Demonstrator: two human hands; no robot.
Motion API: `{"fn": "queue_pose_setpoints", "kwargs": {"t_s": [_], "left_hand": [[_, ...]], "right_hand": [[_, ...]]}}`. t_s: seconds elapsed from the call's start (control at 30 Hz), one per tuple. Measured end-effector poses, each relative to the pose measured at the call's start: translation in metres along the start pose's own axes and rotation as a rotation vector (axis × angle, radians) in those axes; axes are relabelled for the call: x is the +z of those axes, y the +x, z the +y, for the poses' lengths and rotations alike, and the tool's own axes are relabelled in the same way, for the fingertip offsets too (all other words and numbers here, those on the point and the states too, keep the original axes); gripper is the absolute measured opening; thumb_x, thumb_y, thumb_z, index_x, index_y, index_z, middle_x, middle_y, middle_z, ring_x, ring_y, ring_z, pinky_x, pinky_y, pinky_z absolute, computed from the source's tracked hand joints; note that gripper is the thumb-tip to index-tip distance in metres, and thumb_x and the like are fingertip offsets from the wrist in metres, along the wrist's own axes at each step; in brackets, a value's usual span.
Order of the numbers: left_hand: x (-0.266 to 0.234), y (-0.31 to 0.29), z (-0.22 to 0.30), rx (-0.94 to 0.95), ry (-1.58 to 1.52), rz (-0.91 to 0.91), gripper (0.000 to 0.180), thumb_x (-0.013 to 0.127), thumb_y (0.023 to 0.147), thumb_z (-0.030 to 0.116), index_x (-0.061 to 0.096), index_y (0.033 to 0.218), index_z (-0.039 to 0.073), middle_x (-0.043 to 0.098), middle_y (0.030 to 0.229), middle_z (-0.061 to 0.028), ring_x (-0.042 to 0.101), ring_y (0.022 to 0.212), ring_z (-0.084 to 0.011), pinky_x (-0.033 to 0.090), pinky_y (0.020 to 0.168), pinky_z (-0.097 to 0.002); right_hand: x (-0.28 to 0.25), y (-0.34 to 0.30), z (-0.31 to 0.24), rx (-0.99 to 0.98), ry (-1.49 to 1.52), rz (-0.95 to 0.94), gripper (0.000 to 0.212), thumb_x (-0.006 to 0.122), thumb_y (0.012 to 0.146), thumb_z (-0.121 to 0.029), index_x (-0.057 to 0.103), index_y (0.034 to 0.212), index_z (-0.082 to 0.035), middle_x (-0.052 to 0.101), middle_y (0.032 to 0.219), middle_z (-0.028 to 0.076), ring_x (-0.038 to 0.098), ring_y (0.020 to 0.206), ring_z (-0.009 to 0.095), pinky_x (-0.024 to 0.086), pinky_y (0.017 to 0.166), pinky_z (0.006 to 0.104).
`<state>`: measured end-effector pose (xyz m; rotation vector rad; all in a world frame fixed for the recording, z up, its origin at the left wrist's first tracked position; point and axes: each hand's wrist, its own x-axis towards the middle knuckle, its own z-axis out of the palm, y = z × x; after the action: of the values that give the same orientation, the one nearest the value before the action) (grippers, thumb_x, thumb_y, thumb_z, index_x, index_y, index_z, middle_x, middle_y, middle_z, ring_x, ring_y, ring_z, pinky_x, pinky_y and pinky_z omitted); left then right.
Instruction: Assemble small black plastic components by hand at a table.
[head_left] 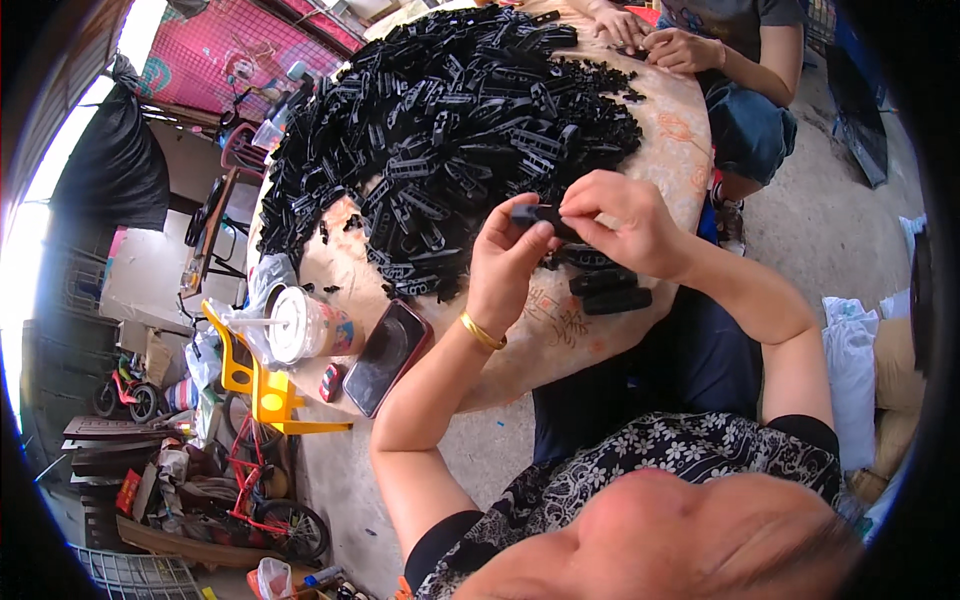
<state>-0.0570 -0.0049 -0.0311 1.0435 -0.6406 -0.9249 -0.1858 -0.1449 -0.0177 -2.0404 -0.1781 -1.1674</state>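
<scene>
Together, both hands (pixel 503 262) (pixel 638 228) hold a black piece (pixel 530 213) above the table (pixel 684 120).

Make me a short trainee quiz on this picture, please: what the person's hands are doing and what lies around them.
1. Multiple choice: where is the gold bangle worn?
A) on both wrists
B) on the right wrist
C) on the left wrist

2. Fill the gap: the left hand and the right hand together hold a small ____-coloured part.

3. True or false: the phone lies on the table, to the right of the cup with a straw.

Key: 1 C; 2 black; 3 true.
</scene>
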Motion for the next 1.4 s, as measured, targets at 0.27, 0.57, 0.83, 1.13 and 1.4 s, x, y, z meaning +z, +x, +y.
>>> {"fn": "queue_pose_setpoints", "kwargs": {"t_s": [0.27,0.57,0.83,1.13,1.4], "left_hand": [[-0.007,0.005,0.017,-0.244,-0.144,-0.214,0.039,0.042,0.1,0.022,0.041,0.133,0.002,0.062,0.101,-0.014,0.062,0.074,-0.0178,0.052,0.06,-0.0259],[-0.004,0.002,0.022,-0.386,0.18,-0.203,0.034,0.048,0.098,0.029,0.056,0.111,-0.001,0.066,0.093,-0.0143,0.061,0.063,-0.0141,0.049,0.054,-0.0211],[0.004,-0.009,0.028,-0.074,0.514,-0.222,0.04,0.065,0.083,0.0,0.052,0.121,-0.006,0.064,0.108,-0.0124,0.065,0.088,-0.0163,0.053,0.074,-0.0264],[0.017,-0.013,0.019,0.321,0.995,-0.144,0.038,0.069,0.079,0.005,0.058,0.114,-0.001,0.067,0.096,-0.015,0.065,0.078,-0.0176,0.052,0.07,-0.0275],[-0.042,0.03,0.038,0.755,1.882,0.059,0.036,0.055,0.076,0.0,0.059,0.112,0.002,0.055,0.125,-0.0131,0.047,0.116,-0.033,0.04,0.098,-0.0385]], "right_hand": [[-0.011,0.006,0.002,-0.187,-0.06,-0.072,0.019,0.067,0.071,0.005,0.067,0.088,-0.004,0.065,0.09,0.007,0.062,0.086,0.025,0.052,0.071,0.0316],[-0.016,0.004,-0.003,-0.312,-0.227,-0.263,0.024,0.066,0.063,0.003,0.067,0.086,-0.005,0.065,0.092,0.004,0.058,0.093,0.025,0.052,0.073,0.0312],[-0.015,0.002,-0.007,0.069,-0.02,-0.271,0.022,0.069,0.072,-0.004,0.065,0.093,-0.001,0.066,0.095,0.009,0.062,0.088,0.027,0.053,0.07,0.0323],[-0.023,-0.003,0.004,0.214,0.009,-0.297,0.028,0.072,0.075,-0.01,0.065,0.1,0.0,0.068,0.083,0.013,0.066,0.073,0.019,0.051,0.065,0.0298],[-0.066,-0.013,0.035,0.397,-0.091,-0.41,0.029,0.07,0.078,-0.021,0.064,0.095,0.001,0.066,0.077,0.009,0.061,0.067,0.017,0.048,0.064,0.0276]]}}
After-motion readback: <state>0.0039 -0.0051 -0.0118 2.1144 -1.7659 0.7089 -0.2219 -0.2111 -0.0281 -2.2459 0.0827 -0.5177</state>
